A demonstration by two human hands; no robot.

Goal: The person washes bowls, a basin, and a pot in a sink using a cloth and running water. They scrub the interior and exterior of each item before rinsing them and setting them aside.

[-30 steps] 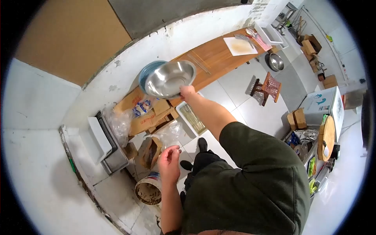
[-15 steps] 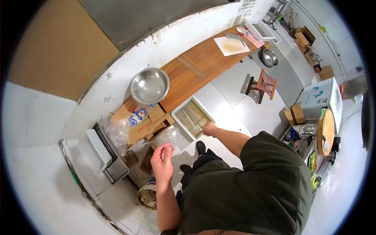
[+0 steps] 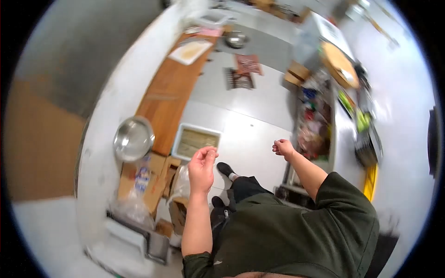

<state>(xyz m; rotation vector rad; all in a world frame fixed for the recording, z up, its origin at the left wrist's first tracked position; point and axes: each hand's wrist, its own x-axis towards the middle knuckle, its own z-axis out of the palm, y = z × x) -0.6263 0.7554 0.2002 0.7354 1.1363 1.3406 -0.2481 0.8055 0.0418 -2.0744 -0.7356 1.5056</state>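
Note:
My left hand [image 3: 202, 170] is raised in the middle of the view, in front of the near edge of a white tub [image 3: 219, 136]. Its fingers are curled in towards the thumb, and nothing shows in them. In the tub lie long pale strips [image 3: 197, 141] in liquid, blurred by motion. My right hand [image 3: 283, 148] hangs over the tiled floor, apart from the tub, with its fingers curled closed and no object visible in it.
A wooden bench [image 3: 169, 90] runs along the left wall, with a white cutting board [image 3: 190, 52] on it. A steel bowl [image 3: 134, 139] stands at its near end above cardboard [image 3: 132, 176]. A small stool [image 3: 248, 65] stands ahead. Shelving [image 3: 315, 125] lines the right.
My right hand has left the tub and moved to the right over the floor. My view has swung to the right, while my left hand stays raised and curled.

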